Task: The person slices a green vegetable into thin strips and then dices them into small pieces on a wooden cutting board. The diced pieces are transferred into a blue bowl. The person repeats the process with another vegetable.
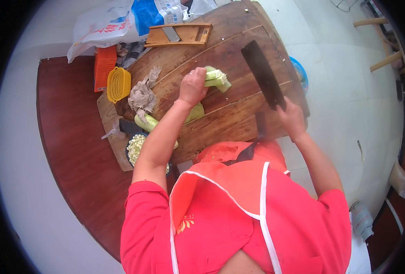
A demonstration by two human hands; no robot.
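My left hand (193,85) grips a bundle of pale green squash or zucchini pieces (216,78) over the wooden board (223,116). A flat slice lies partly under them. In my right hand (289,114) is the handle end of a dark cleaver (261,72), its broad blade pointing away from me over the board's right part. Beneath my left forearm, partly hidden, are a long green squash (147,122) and a flat cut piece (196,113). A bowl of diced pale pieces (135,147) stands left of the board's near edge, partly covered by that arm.
At the board's far side lies a wooden grater (178,35) beside a white and blue plastic bag (120,25). A crumpled cloth (143,96), a yellow basket (119,84) and an orange box (104,66) are at left. A blue basin (300,73) shows beyond the right edge.
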